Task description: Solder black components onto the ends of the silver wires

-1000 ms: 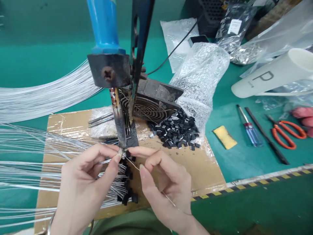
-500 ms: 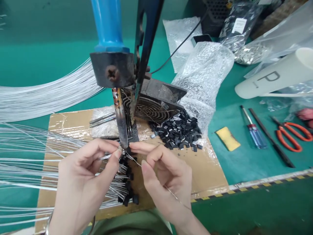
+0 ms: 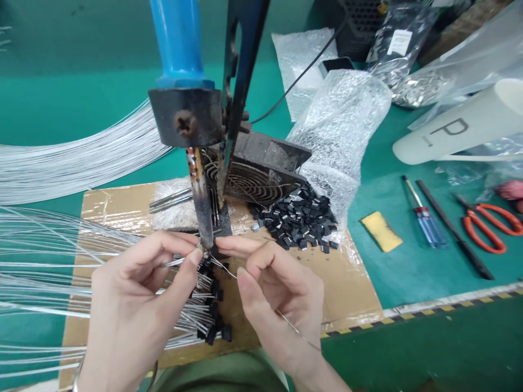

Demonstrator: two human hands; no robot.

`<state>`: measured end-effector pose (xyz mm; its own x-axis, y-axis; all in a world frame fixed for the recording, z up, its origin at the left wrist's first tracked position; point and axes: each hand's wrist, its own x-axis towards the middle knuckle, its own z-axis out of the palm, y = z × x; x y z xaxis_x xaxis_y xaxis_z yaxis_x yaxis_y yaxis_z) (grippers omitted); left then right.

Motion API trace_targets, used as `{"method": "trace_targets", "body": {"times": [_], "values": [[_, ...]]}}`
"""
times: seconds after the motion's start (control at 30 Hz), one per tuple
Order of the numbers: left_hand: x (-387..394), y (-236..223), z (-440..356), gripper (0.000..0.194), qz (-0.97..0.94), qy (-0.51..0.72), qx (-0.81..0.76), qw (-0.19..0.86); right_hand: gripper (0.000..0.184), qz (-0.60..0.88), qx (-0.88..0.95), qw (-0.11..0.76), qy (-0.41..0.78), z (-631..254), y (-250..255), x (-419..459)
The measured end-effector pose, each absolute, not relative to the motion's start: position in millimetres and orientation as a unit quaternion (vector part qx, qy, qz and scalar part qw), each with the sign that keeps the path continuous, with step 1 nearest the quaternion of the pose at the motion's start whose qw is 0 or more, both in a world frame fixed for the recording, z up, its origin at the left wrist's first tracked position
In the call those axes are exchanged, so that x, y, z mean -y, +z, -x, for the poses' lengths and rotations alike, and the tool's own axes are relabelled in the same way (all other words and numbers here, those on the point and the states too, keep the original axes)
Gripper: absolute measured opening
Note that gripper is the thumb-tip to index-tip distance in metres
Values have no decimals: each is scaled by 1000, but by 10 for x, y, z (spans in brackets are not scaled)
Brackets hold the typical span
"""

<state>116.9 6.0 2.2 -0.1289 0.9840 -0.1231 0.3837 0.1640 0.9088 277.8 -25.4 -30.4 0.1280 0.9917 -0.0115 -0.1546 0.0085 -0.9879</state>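
A blue-handled soldering iron [image 3: 175,43] is fixed in a black holder, its tip pointing down between my hands. My left hand [image 3: 141,296] is closed in a pinch just left of the tip, on the end of thin white wires [image 3: 174,262]. What exactly lies between the fingertips is partly hidden. A strand of solder wire [image 3: 296,330] runs through my closed right hand [image 3: 281,294] and up toward the tip. The right forefinger reaches close to the tip, near a small black part. Below lie white wires ending in black connectors [image 3: 214,310].
Behind the iron stands a dark fan [image 3: 257,179], with a heap of black connectors [image 3: 302,218] beside it on cardboard [image 3: 347,283]. To the right lie a yellow sponge [image 3: 381,231], a screwdriver [image 3: 429,223] and orange-handled pliers [image 3: 486,228]. A white wire bundle [image 3: 81,158] crosses the left.
Both hands keep their pinches at the iron's tip. My left hand has shifted slightly left, and the back of my right hand slightly right.
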Motion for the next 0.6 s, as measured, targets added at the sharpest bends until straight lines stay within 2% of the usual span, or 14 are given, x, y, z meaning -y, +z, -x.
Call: {"method": "trace_targets", "body": {"times": [0.6], "values": [[-78, 33, -1189, 10, -519, 389, -651, 395, 25, 486, 420, 581, 499, -2743, -318, 255]]}}
